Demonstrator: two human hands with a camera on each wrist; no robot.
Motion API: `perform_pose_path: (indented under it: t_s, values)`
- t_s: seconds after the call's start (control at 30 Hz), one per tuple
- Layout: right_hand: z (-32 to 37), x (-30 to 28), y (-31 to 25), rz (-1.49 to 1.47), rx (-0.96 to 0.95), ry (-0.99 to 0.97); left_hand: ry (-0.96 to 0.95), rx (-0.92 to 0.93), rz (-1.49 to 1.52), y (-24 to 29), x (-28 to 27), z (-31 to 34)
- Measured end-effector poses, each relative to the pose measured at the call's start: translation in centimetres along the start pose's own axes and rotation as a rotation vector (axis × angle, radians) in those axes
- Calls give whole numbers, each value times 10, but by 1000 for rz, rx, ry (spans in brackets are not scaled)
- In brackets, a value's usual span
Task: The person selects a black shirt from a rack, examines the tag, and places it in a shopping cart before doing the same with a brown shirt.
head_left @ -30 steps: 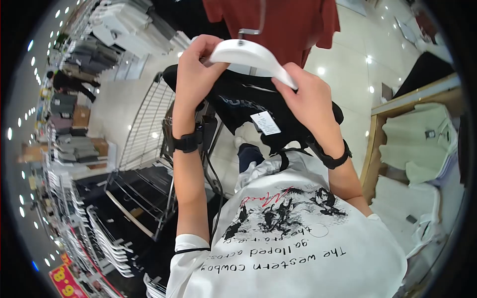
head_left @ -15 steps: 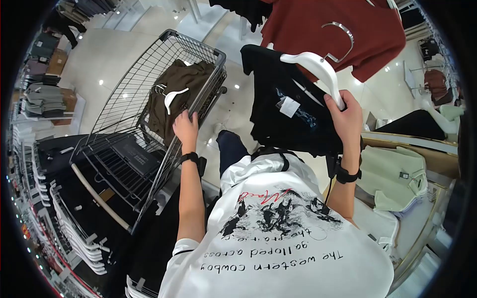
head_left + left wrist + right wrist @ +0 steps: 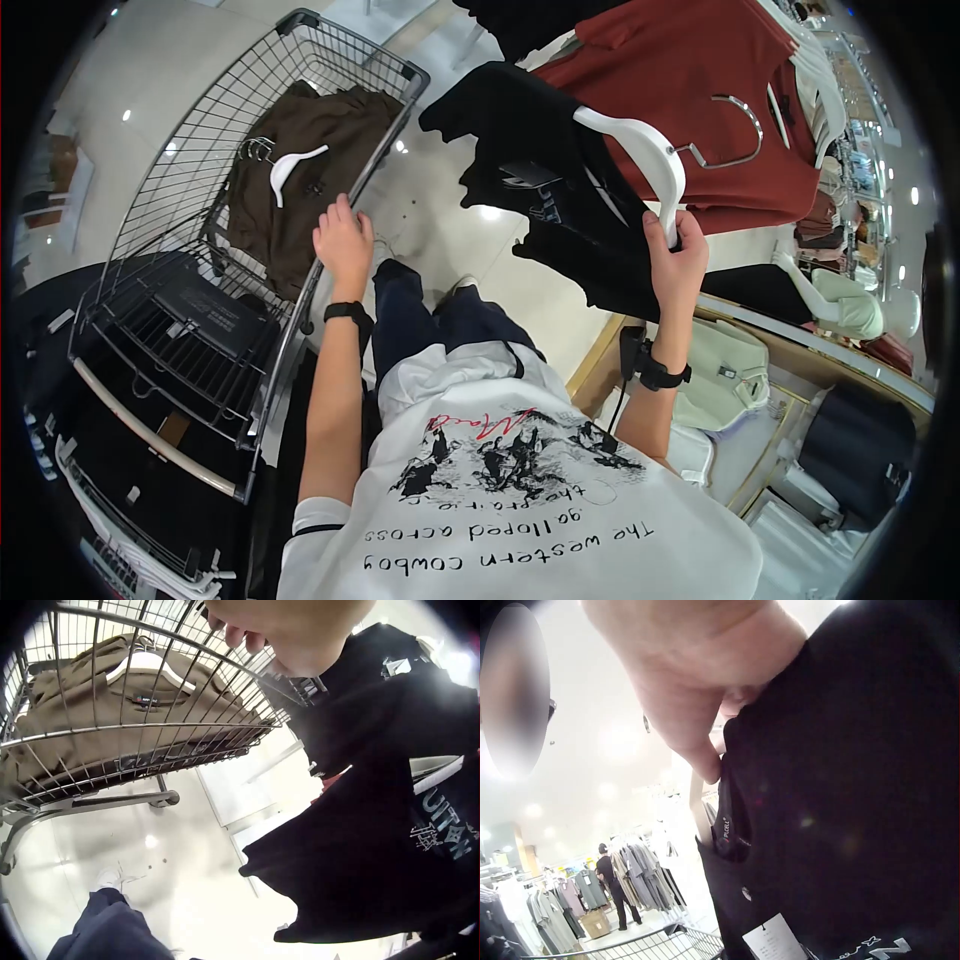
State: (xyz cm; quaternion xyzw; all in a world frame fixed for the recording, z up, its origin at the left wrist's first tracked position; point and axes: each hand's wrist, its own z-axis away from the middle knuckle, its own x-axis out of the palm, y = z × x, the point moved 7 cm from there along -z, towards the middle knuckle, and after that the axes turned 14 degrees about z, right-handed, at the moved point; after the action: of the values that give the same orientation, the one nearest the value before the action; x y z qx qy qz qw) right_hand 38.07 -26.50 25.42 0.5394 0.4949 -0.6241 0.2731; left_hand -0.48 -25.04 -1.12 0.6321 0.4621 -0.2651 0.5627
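Note:
My right hand (image 3: 680, 258) grips one arm of a white hanger (image 3: 650, 150) with a metal hook. From it hangs a black T-shirt (image 3: 545, 175), with a pale print and a shop tag. In the right wrist view, my thumb and fingers are at the shirt's neck opening, where the white price tag (image 3: 774, 941) dangles. My left hand (image 3: 343, 243) is at the side rim of a wire shopping cart (image 3: 390, 128), its fingers loosely bent over the edge. Inside the cart lies a brown garment (image 3: 300, 165) on another white hanger (image 3: 290, 172).
A rust-red shirt (image 3: 690, 90) hangs on a rack ahead, beyond the black one. To the right, a display bin (image 3: 590, 365) holds a folded pale green shirt (image 3: 725, 370). Hangers with dark clothes (image 3: 165, 490) line the lower left. A person in black (image 3: 615, 889) stands farther off.
My left hand let go of the hanger and moved left to the cart's rim. The right hand kept hold and swung the black T-shirt out to the right; the cart has come into fuller view.

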Motion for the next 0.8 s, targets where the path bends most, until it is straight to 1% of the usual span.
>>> perform_pose_path:
  t_s: [0.03,0.23,0.3,0.37,0.4,0.5,0.6,0.7,0.77,0.8]
  values:
    - [0,0,-3,7,-11,10,-17,-7,-6,-3,3,-6]
    - [0,-3,-13,42,-33,27,36,-32,18,-12,10,-30]
    - [-2,-2,-7,-1,-5,6,43,-32,-3,-13,13,-32]
    - [-2,0,-3,-44,23,-11,17,-71,-15,-14,17,-31]
    - [-4,2,-4,-57,13,-16,6,-91,-22,-13,17,-32]
    - [-6,5,-6,-62,-17,-34,54,-64,-53,-7,11,-30]
    - [-8,8,-9,-102,4,-65,-15,-127,-20,-11,15,-27]
    - [-8,9,-3,-136,-10,-100,158,43,3,6,-3,-24]
    - [-7,9,-2,-184,9,-117,65,85,245,31,-8,-20]
    - [-5,9,0,-206,17,-125,20,106,368,54,-9,-14]
